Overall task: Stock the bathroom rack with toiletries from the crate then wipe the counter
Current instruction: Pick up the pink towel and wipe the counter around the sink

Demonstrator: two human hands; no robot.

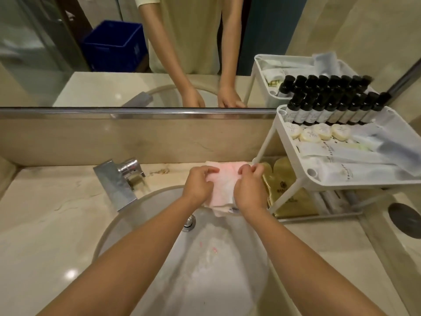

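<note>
A pale pink cloth [224, 182] lies folded on the counter [57, 224] behind the sink, its near edge hanging over the basin rim. My left hand [198, 182] grips its left side and my right hand [249, 190] grips its right side. Just to the right stands the white two-tier rack [293, 142]. Its top tier holds a row of small black-capped bottles [330, 108], round wrapped soaps [319, 132] and white sachets [346, 153]. Gold packets [287, 192] lie on the lower tier. The blue crate [114, 46] shows only as a reflection in the mirror.
A white basin [205, 258] with a metal drain [189, 222] fills the centre below my forearms. The chrome tap [118, 181] stands at the basin's back left. A mirror [68, 53] covers the wall above a steel ledge. A round dark hole [405, 222] sits in the counter at far right.
</note>
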